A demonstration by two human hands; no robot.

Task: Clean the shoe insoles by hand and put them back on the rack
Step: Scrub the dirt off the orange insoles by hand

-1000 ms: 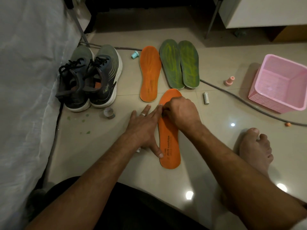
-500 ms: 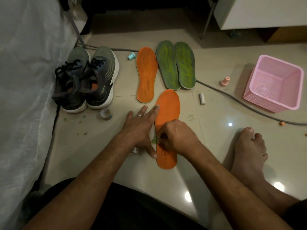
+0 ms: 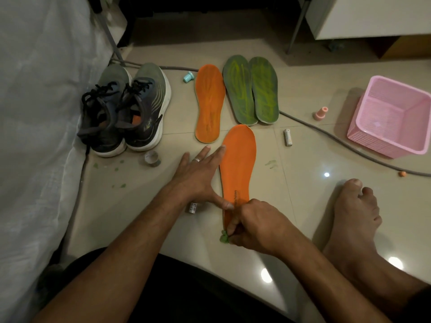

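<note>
Item, my right hand (image 3: 258, 224): fingers curled and pinched on a small green wad (image 3: 224, 237), which sits at the heel end of the near orange insole (image 3: 238, 164). Item, my left hand (image 3: 198, 176): fingers straight and spread, flat on the floor (image 3: 130, 206) along that insole's left edge, the thumb pressing its heel part to steady it. Item, the near orange insole: flat on the floor before me, its face plain orange with no streaks that I can see. Item, second orange insole (image 3: 210, 103): further off, streaked. Item, pair of green insoles (image 3: 250, 89): side by side just right of it, heavily streaked yellow-green. Item, pair of shoes (image 3: 126, 110): by the white cloth, left. Item, pink basket (image 3: 391, 117): well apart, right. Item, green flecks on the floor near the shoes. Status, by my judgement: one insole nearly wiped; three appear uncleaned; no rack in view, none returned.
</note>
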